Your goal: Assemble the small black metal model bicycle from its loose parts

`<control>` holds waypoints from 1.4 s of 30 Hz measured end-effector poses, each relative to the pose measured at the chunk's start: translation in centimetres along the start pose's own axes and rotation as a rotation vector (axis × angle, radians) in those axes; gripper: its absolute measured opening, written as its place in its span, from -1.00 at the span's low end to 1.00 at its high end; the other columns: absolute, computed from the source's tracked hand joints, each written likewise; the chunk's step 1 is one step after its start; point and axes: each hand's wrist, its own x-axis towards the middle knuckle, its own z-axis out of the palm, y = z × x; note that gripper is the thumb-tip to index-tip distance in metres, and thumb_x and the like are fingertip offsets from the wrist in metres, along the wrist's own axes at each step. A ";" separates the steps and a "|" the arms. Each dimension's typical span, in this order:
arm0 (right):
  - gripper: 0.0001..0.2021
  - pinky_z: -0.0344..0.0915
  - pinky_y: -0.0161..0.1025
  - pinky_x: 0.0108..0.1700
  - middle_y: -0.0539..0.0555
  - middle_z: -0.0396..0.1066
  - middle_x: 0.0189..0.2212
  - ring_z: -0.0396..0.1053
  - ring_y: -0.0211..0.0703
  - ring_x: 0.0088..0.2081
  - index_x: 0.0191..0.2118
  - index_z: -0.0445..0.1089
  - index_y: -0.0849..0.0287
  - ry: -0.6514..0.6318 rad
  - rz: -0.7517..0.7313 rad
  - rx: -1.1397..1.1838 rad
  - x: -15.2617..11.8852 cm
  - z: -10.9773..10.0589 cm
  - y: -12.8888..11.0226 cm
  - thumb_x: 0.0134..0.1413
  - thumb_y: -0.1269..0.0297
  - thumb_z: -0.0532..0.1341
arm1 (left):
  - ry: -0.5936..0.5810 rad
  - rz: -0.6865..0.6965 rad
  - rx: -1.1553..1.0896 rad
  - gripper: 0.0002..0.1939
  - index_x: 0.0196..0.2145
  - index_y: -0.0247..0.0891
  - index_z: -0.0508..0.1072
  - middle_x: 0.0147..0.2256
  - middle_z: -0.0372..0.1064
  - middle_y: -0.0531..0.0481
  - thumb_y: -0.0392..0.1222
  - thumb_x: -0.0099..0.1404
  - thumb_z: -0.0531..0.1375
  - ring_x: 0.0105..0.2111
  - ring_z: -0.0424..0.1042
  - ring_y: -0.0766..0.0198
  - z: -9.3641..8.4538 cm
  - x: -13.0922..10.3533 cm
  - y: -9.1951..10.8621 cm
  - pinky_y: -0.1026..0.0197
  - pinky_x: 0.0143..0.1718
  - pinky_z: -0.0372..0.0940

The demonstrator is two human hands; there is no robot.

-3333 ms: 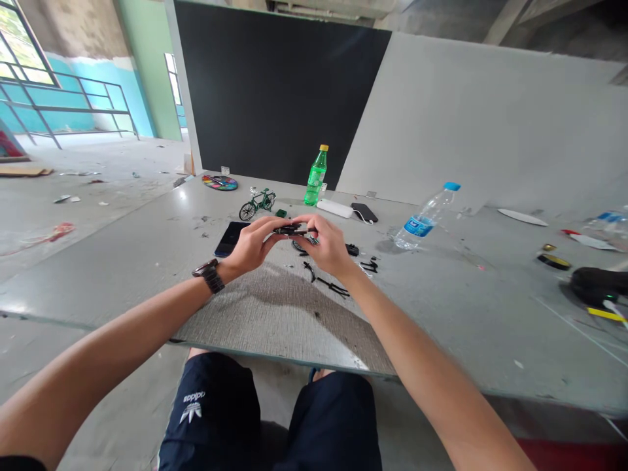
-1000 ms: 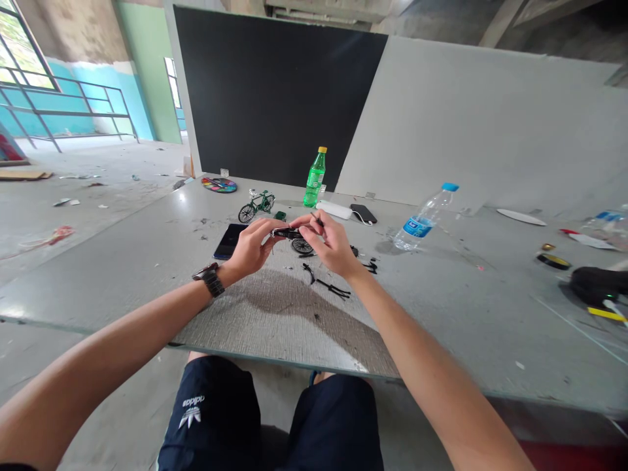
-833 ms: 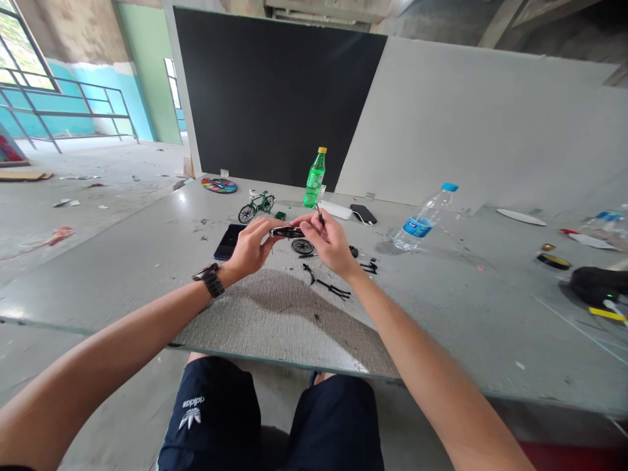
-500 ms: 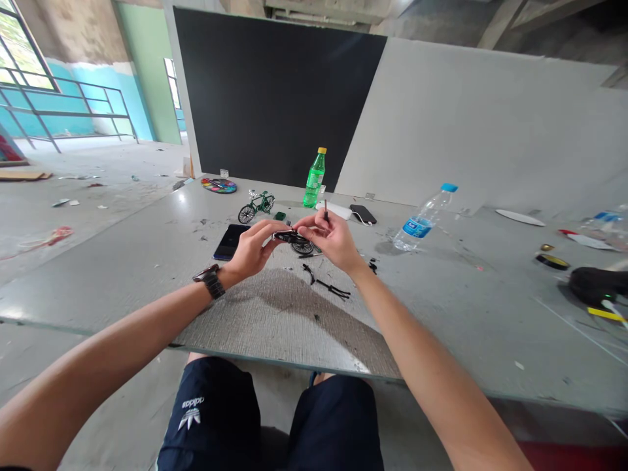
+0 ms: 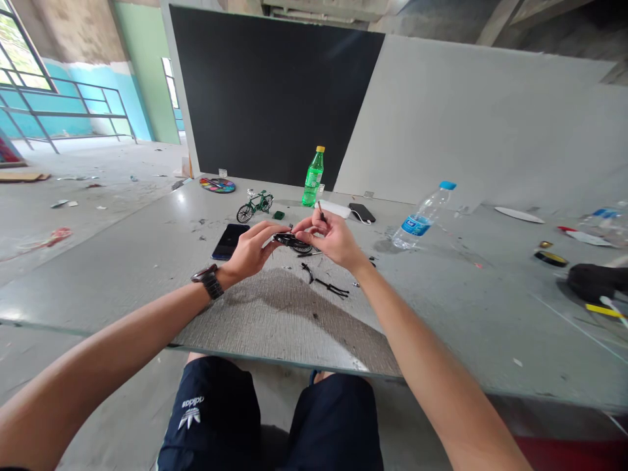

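My left hand (image 5: 251, 250) is closed around a black model bicycle part (image 5: 284, 239), held just above the table. The thumb and forefinger of my right hand (image 5: 336, 243) pinch at that part's upper edge; what lies between the fingertips is too small to make out. A thin dark stick-like tool (image 5: 320, 210) pokes up from the curled fingers of the same hand. Below the hands lie a curved black piece (image 5: 307, 273) and a black fork-shaped piece (image 5: 332, 288). A small spoked wheel (image 5: 303, 249) shows behind the held part, partly hidden.
A green model bicycle (image 5: 255, 205) stands behind my hands, near a small green block (image 5: 279, 215). A phone (image 5: 229, 242) lies left. Farther back are a green bottle (image 5: 313, 178), a power bank (image 5: 362, 212) and a paint palette (image 5: 218, 185); a clear bottle (image 5: 416, 224) stands right.
My right-hand fingers have shifted slightly left over the part, and the thin tool leans more to the left. The black part has tilted a little, covering more of the wheel.
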 end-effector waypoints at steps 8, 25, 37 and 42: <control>-0.49 0.48 0.01 -0.06 0.07 0.56 -0.23 0.53 -0.05 -0.16 -0.46 -0.03 0.04 0.035 -0.041 0.044 0.0 0.1 0.2 0.09 0.06 0.39 | 0.034 -0.016 -0.051 -0.78 0.00 -0.23 0.48 -0.12 0.51 -0.12 -0.30 0.45 0.14 -0.12 0.49 0.24 -0.2 0.5 0.6 0.12 -0.07 0.40; -0.41 0.44 -0.06 -0.20 0.03 0.52 -0.36 0.48 -0.11 -0.28 -0.47 -0.07 0.04 0.054 0.043 0.057 0.4 -0.3 3.2 -0.05 -0.05 0.43 | -0.143 -0.621 -0.669 -0.71 -0.18 -0.33 0.50 -0.38 0.42 -0.02 -0.01 0.34 0.28 -0.55 0.35 0.39 1.0 0.7 0.1 0.29 -0.55 0.31; -0.34 0.44 -0.11 -0.23 -0.04 0.45 -0.43 0.43 -0.16 -0.35 -0.46 -0.05 0.04 0.052 0.116 0.158 0.3 0.5 2.9 -0.22 -0.11 0.50 | -0.141 -0.713 -0.999 -0.66 -0.14 -0.37 0.51 -0.28 0.46 -0.17 -0.04 0.28 0.33 -0.39 0.44 0.27 1.1 0.7 0.2 0.30 -0.57 0.37; -0.32 0.45 -0.11 -0.23 0.00 0.49 -0.39 0.47 -0.11 -0.30 -0.45 -0.07 0.03 0.076 0.101 0.156 0.3 0.7 3.1 -0.23 -0.12 0.50 | -0.140 -0.735 -1.033 -0.70 -0.15 -0.36 0.52 -0.34 0.45 -0.11 -0.06 0.29 0.32 -0.44 0.47 0.28 1.1 0.4 -0.1 0.30 -0.58 0.37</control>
